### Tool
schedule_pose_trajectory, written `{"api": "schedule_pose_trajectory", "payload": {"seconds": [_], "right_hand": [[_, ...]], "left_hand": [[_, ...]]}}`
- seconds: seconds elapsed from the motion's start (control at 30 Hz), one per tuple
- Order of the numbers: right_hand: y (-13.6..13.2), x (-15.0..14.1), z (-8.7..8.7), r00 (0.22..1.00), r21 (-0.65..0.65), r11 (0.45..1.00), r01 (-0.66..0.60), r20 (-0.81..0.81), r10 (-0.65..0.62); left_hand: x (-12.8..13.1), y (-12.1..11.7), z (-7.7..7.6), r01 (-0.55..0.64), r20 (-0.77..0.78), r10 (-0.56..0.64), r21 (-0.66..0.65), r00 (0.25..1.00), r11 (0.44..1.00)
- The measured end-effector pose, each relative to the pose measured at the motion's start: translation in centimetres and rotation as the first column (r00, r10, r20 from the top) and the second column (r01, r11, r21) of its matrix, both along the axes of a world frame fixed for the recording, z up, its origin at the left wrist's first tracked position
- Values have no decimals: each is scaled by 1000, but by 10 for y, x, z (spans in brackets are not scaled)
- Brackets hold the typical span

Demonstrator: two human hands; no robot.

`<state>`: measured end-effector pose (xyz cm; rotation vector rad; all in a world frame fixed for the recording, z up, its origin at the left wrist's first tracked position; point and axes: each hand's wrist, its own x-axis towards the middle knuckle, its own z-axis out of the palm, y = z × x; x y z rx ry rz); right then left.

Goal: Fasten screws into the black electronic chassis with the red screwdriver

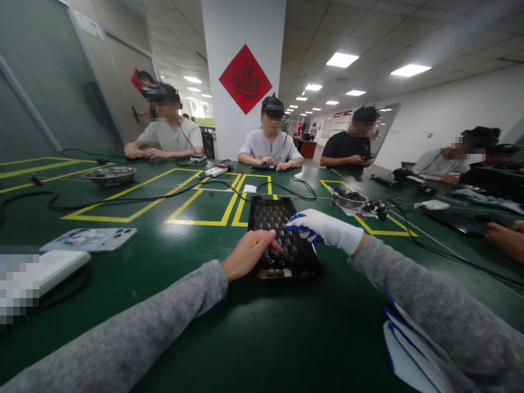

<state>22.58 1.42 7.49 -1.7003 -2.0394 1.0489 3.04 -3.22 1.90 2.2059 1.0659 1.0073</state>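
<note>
A black rectangular plastic casing [282, 213] lies on the green table before me. Rows of small shiny spots cover its inner face, and a brownish strip shows at its near end. Over its left side rests my bare left hand [251, 248], fingers stretched out across the casing. Whether they press on it is hard to see. My right hand [317, 229] wears a white glove with blue fingertips. It hovers above the casing's right side, fingers loosely bent and apart, with nothing visible in them. Near my right forearm lies another white and blue glove [413, 349].
On the left are a phone [90, 240] and a white device [53, 273]. Metal bowls stand at the far left [110, 174] and right [350, 199], the right one beside black parts. Black cables [164, 201] cross the table. Several people sit around it.
</note>
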Motion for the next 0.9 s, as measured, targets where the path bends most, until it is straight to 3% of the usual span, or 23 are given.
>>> {"api": "schedule_pose_trajectory", "payload": {"seconds": [0.1, 0.13, 0.2, 0.27, 0.37, 0.47, 0.6, 0.77, 0.83, 0.9], "right_hand": [[18, 23, 3, 950, 256, 967, -5, 303, -76], [23, 31, 2, 889, 264, 964, -10, 444, -112], [29, 44, -5, 834, 213, 977, 7, 538, -123], [30, 50, -15, 823, 150, 988, 37, 556, -115], [30, 49, -31, 830, 115, 990, 81, 542, -131], [31, 46, -37, 864, 139, 985, 108, 478, -162], [34, 49, -25, 935, 176, 976, 130, 306, -180], [18, 27, -4, 989, 180, 974, 140, -69, -130], [4, 5, -5, 976, 185, 972, 143, -192, -107], [-10, -17, -11, 946, 222, 962, 161, -312, -87]], "left_hand": [[-6, 11, -3, -81, 81, 77, 44, 994, 996], [-9, 17, -5, -117, 107, 109, 71, 988, 991], [-18, 31, -12, -234, 151, 219, 92, 964, 968], [-26, 44, -21, -341, 116, 334, 49, 935, 939], [-35, 58, -33, -344, 16, 347, -81, 938, 935], [-39, 63, -40, -340, -9, 340, -88, 940, 936], [-48, 64, -42, -360, -11, 360, -63, 933, 931], [-49, 51, -23, -391, -20, 391, 12, 920, 920], [-39, 41, -6, -271, 7, 272, 77, 962, 959], [-25, 33, 9, -22, 6, 22, 78, 1000, 997]]}}
